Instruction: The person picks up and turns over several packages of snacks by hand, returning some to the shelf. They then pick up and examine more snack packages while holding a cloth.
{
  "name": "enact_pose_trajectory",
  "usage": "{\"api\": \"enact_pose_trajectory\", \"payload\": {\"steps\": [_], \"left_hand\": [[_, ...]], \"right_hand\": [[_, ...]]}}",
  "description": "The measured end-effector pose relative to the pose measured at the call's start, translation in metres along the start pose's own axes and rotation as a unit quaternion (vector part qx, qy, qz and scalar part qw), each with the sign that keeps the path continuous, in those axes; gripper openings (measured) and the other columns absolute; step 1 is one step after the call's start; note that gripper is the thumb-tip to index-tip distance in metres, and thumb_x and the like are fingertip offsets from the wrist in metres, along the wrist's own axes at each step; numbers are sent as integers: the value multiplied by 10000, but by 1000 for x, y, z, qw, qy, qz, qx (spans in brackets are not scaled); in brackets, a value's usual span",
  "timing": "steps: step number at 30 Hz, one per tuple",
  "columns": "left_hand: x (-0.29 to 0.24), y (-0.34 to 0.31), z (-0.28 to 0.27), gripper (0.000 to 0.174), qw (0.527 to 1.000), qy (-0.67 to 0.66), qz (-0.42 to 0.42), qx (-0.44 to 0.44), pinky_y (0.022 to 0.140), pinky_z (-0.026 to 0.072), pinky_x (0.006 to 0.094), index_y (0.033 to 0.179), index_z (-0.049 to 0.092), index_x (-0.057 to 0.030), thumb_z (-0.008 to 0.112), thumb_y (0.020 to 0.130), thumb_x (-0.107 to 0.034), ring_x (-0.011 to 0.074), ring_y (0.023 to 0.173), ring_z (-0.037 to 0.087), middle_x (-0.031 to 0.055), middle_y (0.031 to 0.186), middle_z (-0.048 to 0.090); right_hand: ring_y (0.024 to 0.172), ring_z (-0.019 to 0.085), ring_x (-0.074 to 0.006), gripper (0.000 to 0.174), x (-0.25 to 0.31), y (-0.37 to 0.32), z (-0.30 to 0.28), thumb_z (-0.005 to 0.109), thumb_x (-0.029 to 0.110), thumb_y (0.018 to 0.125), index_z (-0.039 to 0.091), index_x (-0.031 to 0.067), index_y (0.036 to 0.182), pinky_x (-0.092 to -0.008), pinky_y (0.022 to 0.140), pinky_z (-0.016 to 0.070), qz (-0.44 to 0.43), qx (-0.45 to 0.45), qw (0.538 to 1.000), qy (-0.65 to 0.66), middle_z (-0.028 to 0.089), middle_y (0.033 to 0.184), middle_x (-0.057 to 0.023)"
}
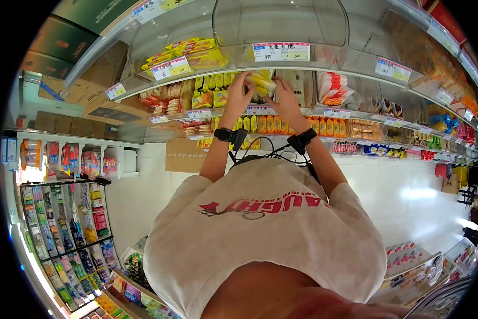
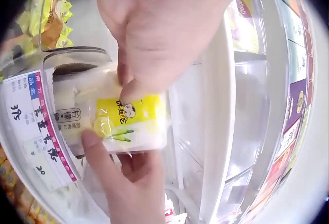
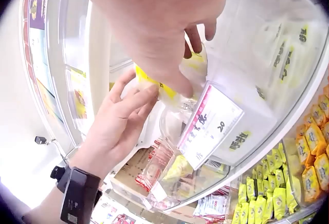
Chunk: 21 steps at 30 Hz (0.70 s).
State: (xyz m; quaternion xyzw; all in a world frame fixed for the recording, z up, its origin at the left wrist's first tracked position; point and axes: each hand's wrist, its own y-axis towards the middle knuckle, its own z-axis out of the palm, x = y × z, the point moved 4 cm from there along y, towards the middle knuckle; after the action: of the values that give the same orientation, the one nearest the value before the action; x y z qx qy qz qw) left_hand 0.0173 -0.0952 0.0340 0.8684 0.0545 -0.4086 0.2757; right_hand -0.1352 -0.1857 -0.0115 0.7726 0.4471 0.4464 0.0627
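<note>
Both hands hold a white-and-yellow snack packet (image 1: 261,84) in front of the shelf bins. Its printed front, with lemon slices and a small cartoon face, shows in the left wrist view (image 2: 139,137). The left hand (image 1: 241,91) grips one end, its thumb lying on the front. At the other end, the right hand (image 1: 286,99) holds on with its thumb over the front and fingers curled behind. In the right wrist view the right hand (image 3: 159,23) covers much of the packet (image 3: 195,67). A price card (image 2: 36,131) stands close beside it.
A clear bin (image 3: 288,111) beside the hands holds pale packets with dark print. Yellow packets (image 1: 202,53) fill a bin at upper left. Lower shelves carry orange packs (image 1: 273,125) and red-and-white packs (image 1: 334,90). A cardboard box (image 1: 183,155) stands on the floor.
</note>
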Motion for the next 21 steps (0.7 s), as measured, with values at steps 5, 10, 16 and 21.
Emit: {"api": "enact_pose_trajectory", "payload": {"steps": [5,10,16,21], "left_hand": [[-3,-11,-4,517,994,-6,-49,-98,748,546,387,1363,456,-8,696,908,-60,261,865,642,182,1269,468],[-6,-29,-4,258,994,34,-29,-97,641,498,362,993,536,-3,748,865,-78,224,714,560,126,954,513],[-27,-53,-10,295,959,170,-41,-224,673,496,348,934,534,-19,794,819,-98,259,747,575,118,837,552],[-19,-66,17,314,996,77,2,-47,774,463,455,1018,568,-2,764,804,-123,377,923,566,185,983,549]], "right_hand": [[1023,610,-441,768,5,10,-5,828,216,758,429,-46,1360,-448,872,508,78,3,991,109,632,1077,-250],[1025,619,-419,815,1,21,3,840,295,742,435,-25,1372,-461,973,463,20,79,997,17,652,1066,-243],[1080,630,-401,871,3,37,18,837,357,733,434,10,1422,-500,1172,264,-16,137,990,38,663,1158,-248],[1153,618,-386,943,-13,45,25,835,389,706,411,61,1482,-539,1206,181,-6,232,972,46,685,1191,-199]]}}
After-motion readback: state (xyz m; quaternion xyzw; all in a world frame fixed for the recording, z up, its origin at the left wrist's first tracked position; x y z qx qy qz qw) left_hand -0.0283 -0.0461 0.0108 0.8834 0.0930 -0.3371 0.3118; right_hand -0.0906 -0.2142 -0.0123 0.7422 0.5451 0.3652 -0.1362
